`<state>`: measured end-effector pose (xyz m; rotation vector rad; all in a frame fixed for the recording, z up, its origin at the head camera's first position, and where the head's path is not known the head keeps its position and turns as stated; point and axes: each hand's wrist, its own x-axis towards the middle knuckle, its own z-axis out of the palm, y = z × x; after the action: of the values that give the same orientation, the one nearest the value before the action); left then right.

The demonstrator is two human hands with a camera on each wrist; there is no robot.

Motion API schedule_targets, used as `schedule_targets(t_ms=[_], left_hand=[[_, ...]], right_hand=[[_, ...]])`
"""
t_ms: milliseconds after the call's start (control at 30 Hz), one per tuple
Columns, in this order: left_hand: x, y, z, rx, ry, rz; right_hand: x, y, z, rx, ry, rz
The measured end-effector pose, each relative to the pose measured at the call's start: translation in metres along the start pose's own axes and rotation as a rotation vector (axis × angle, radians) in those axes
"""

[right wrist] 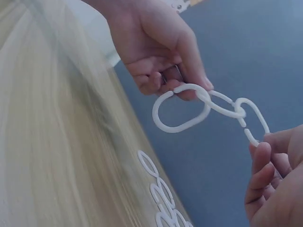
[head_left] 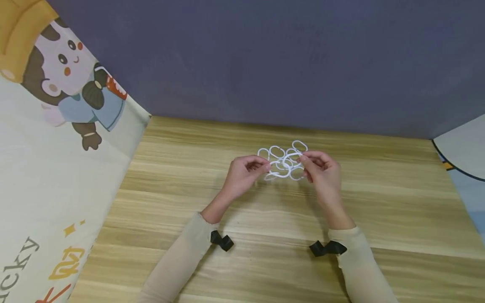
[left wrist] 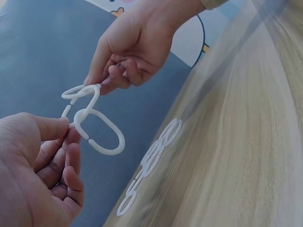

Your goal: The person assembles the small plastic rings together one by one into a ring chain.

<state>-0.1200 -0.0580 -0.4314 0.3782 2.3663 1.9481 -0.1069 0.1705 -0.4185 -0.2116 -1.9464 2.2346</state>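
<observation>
My left hand (head_left: pixel 244 173) and right hand (head_left: pixel 325 173) are raised above the table, a short gap apart. Between them hangs a short chain of white oval split rings. The left thumb and fingers pinch the middle ring (right wrist: pixel 222 111) close to where a hanging ring (left wrist: pixel 122 142) passes through it. My right thumb and fingers pinch the ring (right wrist: pixel 258 113) at the other end. Each of these rings has a small gap in its side. More white rings (left wrist: pixel 124 211) lie below on the table, overlapping one another; whether they are linked cannot be told.
The wood-grain table (head_left: pixel 182 189) meets a dark grey-blue panel (head_left: pixel 265 63) at the back. On the left, a pale surface (head_left: pixel 22 168) bears a cartoon print and lettering. Black mounts (head_left: pixel 222 240) sit at both sleeve cuffs.
</observation>
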Motion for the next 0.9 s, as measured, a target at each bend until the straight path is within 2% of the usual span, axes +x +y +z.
schedule_targets(t_ms=[233, 400, 633, 900], left_hand=[[0.0029, -0.0025, -0.0025, -0.006, 0.003, -0.003], [0.0058, -0.0041, -0.0065, -0.017, 0.022, -0.015], [0.0074, -0.0055, -0.0079, -0.01, -0.026, -0.058], [0.0035, -0.0047, -0.0084, 0.007, -0.027, -0.09]], right_hand=[[0.0026, -0.0025, -0.0013, -0.023, -0.028, 0.014], [0.0034, -0.002, 0.0003, -0.014, -0.015, 0.019], [0.0, -0.0021, -0.0004, -0.01, -0.02, 0.006], [-0.0046, -0.0038, 0.0014, -0.01, -0.029, 0.008]])
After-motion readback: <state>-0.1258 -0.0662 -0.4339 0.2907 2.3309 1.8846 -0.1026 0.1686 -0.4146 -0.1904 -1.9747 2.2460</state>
